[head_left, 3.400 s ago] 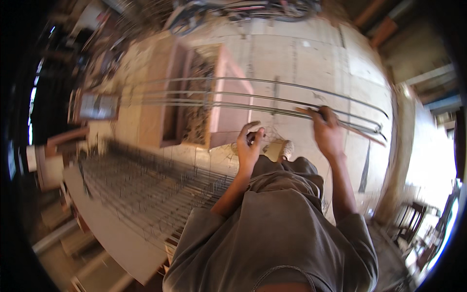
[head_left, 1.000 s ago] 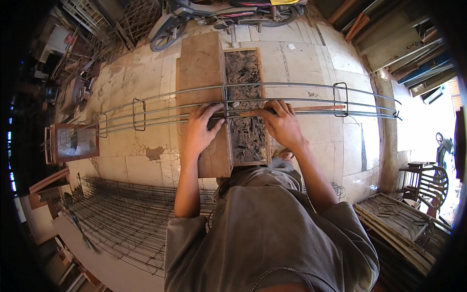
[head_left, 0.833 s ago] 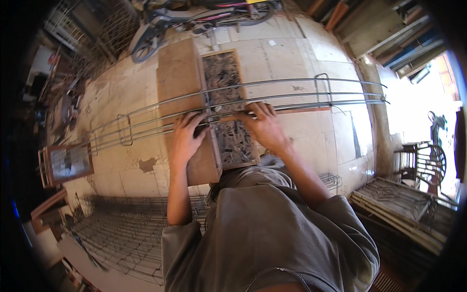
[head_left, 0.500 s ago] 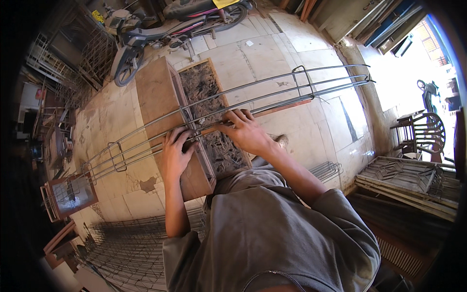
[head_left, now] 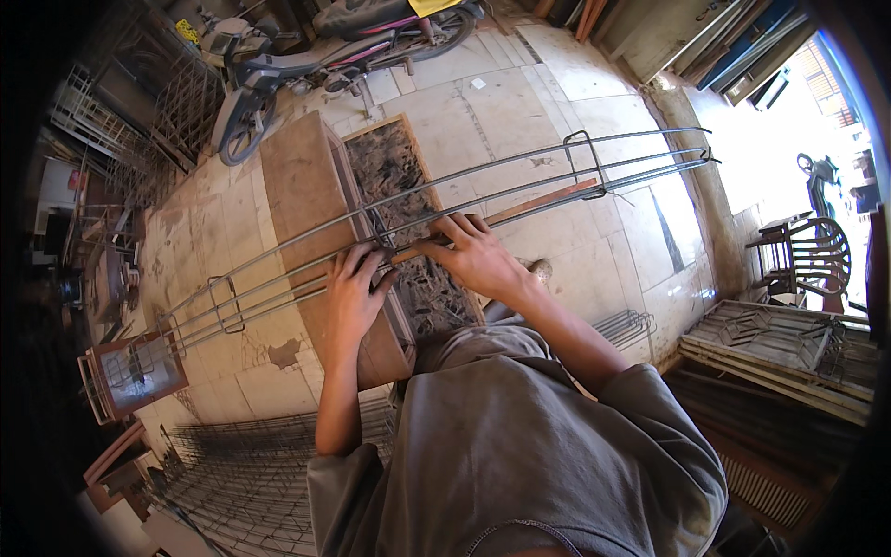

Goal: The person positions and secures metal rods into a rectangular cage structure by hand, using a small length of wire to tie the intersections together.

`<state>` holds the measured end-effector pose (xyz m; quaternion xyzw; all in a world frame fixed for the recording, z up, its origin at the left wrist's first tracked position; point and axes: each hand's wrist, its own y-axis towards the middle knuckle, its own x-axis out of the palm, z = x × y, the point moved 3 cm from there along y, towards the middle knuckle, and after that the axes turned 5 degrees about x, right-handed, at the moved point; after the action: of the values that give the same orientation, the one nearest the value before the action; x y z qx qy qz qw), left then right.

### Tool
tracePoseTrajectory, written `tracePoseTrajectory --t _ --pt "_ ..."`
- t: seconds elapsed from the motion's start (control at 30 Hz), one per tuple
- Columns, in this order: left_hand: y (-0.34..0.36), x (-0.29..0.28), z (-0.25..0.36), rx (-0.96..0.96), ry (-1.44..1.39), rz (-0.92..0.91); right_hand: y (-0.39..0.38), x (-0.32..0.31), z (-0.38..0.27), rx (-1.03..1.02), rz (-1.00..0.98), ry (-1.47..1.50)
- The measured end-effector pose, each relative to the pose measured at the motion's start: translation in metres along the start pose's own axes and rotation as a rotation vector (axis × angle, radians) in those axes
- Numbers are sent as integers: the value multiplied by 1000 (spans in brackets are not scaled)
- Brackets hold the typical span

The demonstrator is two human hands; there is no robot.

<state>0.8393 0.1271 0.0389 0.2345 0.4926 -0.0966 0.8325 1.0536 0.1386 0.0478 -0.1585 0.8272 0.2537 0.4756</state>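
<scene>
Stick [head_left: 548,198]: right end has shifted since half a second ago, from the near side of the cage's lower bars to their far side; it slants out rightward from above the tray beside the box.
Right hand [head_left: 478,260]: closed on the stick with bent fingers and thumb, right of the box.
Left hand [head_left: 351,288]: over the box, fingers bent at the cage's bars, thumb apart; cannot tell whether it grips them.
Cage [head_left: 466,174]: long bars with hoops, running across the box and well past both its sides.
Box [head_left: 297,176]: brown, in front of the person.
Tray [head_left: 415,148]: dark bits inside, just right of the box.
Motorbike [head_left: 367,58]: beyond the box.
Chair [head_left: 819,255]: well right of the box.
</scene>
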Motion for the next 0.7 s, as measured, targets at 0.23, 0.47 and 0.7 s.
tracePoseTrajectory --t 0.23,0.47,0.7 --pt "10 3 8 23 32 -28 0 0 -4 25 3 -26" --pt "13 6 8 52 -6 -23 1 5 -4 60 -16 3" --pt "10 6 8 31 19 -46 -1 1 -1 86 8 19"
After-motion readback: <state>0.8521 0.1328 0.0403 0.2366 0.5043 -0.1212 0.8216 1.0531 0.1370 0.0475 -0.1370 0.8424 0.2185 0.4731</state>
